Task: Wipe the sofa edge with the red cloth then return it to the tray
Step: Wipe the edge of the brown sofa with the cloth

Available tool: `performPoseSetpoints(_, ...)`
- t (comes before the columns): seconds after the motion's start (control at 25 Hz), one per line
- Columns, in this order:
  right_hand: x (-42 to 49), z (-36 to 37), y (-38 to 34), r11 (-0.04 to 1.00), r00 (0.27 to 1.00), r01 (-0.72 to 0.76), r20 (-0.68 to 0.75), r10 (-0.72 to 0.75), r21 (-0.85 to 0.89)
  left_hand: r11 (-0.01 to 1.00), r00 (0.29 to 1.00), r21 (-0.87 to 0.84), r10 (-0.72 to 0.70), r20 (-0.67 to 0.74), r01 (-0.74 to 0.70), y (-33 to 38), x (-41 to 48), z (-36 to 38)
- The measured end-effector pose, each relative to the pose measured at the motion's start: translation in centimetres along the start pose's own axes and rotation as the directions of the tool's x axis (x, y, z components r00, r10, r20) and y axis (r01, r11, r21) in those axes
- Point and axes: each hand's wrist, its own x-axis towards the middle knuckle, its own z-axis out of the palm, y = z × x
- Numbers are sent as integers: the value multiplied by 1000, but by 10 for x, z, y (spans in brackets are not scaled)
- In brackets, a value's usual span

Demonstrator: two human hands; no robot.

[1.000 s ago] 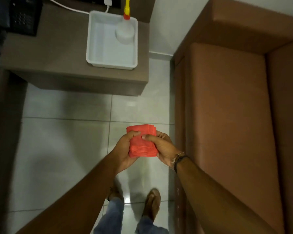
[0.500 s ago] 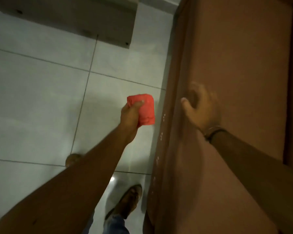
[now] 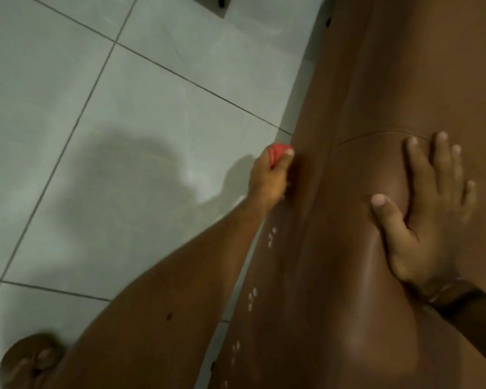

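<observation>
The brown leather sofa [image 3: 348,276] fills the right side of the head view. Its front edge [image 3: 281,248] runs from bottom centre up to the top and carries small white specks. My left hand [image 3: 267,181] presses the folded red cloth [image 3: 277,154] against that edge; only a small red corner shows past my fingers. My right hand [image 3: 429,209] lies flat on the sofa seat with fingers spread, holding nothing. The tray is out of view.
Grey tiled floor [image 3: 124,136] lies left of the sofa. My foot in a sandal [image 3: 31,360] stands at the bottom left. A dark corner of furniture [image 3: 222,4] shows at the top edge.
I have leaned down, so the table and tray left the view. My left hand carried the cloth from mid-air onto the sofa's front edge. My right hand settled flat on the seat.
</observation>
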Motion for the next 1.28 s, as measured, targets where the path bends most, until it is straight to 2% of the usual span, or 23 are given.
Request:
performPoseSetpoints(0.12,-1,4,1,999,1000,7,-6,-7,31,999,975,11,-36,219,35,-14,16,22)
performPoseSetpoints(0.2,-2,4,1,999,999,24,-23,-23,45,1000,966,17,5,260,-10,-19,22,26)
performPoseSetpoints(0.28,-1,6,1,997,998,38,-44,-35,61,998,970,-21,60,237,-57,-24,38,27)
performPoseSetpoints(0.4,0,10,0,997,998,43,-45,-40,66,993,979,-102,-34,202,55,-37,36,17)
performPoseSetpoints(0.48,1,9,1,996,998,43,-53,-39,75,991,988,-126,-18,154,38,-54,0,14)
performPoseSetpoints(0.6,-1,10,-2,999,998,39,-53,-39,14,991,977,-8,132,166,-132,-61,-33,21)
performPoseSetpoints(0.68,-1,11,-5,999,999,31,-43,-31,-9,980,977,99,155,146,-171,-49,-12,29)
performPoseSetpoints(0.8,0,7,-4,1000,1000,19,-17,-19,-22,990,984,79,109,142,-121,-39,18,28)
performPoseSetpoints(0.92,-7,-3,-10,999,998,-21,50,23,-50,998,992,61,23,124,-31,-70,-12,7)
performPoseSetpoints(1.08,-24,-1,-31,989,985,-140,93,144,-54,993,988,85,74,133,-86,-90,-78,-2)
performPoseSetpoints(1.2,-24,2,-30,992,990,-123,58,125,-36,990,987,53,126,103,-132,-63,-62,16)
performPoseSetpoints(1.28,-24,5,-23,994,993,-109,35,110,-29,996,993,32,82,84,-85,-45,-34,24)
